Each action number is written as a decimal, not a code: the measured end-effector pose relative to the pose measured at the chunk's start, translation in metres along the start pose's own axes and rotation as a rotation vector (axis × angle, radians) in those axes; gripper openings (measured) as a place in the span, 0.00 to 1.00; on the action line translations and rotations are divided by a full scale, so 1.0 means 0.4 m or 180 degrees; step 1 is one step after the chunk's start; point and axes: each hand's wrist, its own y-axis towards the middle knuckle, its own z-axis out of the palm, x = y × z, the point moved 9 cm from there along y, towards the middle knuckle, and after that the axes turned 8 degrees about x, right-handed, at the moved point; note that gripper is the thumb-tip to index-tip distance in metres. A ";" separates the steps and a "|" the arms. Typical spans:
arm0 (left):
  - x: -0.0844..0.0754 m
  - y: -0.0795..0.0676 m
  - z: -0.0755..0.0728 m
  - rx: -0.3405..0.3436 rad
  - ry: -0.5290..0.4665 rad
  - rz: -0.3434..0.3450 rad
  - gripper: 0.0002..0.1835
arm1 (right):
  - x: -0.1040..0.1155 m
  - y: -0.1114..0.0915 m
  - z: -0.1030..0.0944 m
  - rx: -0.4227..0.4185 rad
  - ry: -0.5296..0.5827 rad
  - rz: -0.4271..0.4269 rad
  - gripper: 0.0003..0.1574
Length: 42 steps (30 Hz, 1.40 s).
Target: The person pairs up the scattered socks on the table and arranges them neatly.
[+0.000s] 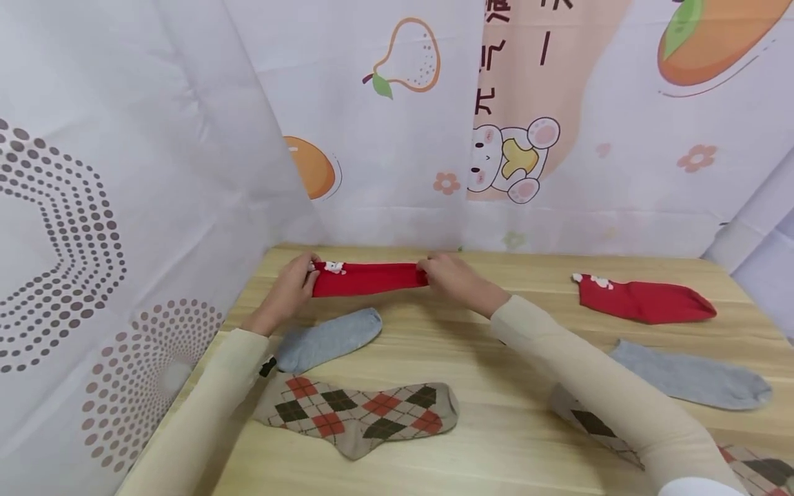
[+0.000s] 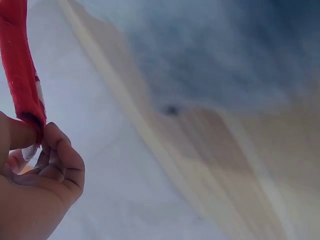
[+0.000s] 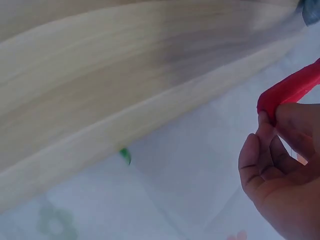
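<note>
A red sock (image 1: 372,279) with a white figure near its left end is stretched level above the back of the table. My left hand (image 1: 291,288) pinches its left end; in the left wrist view the thumb and fingers (image 2: 62,150) close on the sock's edge. At the other end my right hand (image 1: 455,279) pinches the sock, and the right wrist view shows the red tip (image 3: 280,97) between thumb and fingers. Just below on the table lies a grey sock (image 1: 335,339), and nearer me an argyle sock (image 1: 366,417).
To the right lie another red sock (image 1: 651,302), another grey sock (image 1: 701,375) and another argyle sock (image 1: 753,468), the last partly hidden by my right sleeve. A printed white curtain (image 1: 372,172) hangs behind the wooden table (image 1: 490,434) and along its left side.
</note>
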 end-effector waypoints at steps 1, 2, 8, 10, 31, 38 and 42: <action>-0.011 0.001 0.004 0.0006 0.0004 0.0034 0.07 | -0.005 -0.011 -0.003 -0.0031 -0.0007 -0.0002 0.15; -0.022 0.002 0.006 0.0008 0.0001 0.0067 0.07 | -0.011 -0.022 -0.006 -0.0067 0.0000 -0.0002 0.15; -0.079 0.004 0.017 0.0048 -0.0025 0.0211 0.07 | -0.026 -0.085 -0.022 -0.0251 0.0086 -0.0053 0.14; -0.089 0.003 0.024 0.0087 -0.0045 0.0211 0.08 | -0.028 -0.098 -0.022 -0.0292 0.0074 -0.0084 0.14; -0.182 0.018 0.072 0.0234 -0.0162 0.0293 0.07 | -0.050 -0.219 -0.060 -0.0386 -0.0105 -0.0051 0.12; -0.252 0.024 0.108 0.0406 -0.0143 0.0491 0.07 | -0.074 -0.299 -0.069 -0.0399 -0.0060 0.0051 0.14; -0.294 0.024 0.129 0.0479 -0.0101 0.0629 0.08 | -0.087 -0.344 -0.070 -0.0408 -0.0047 0.0077 0.15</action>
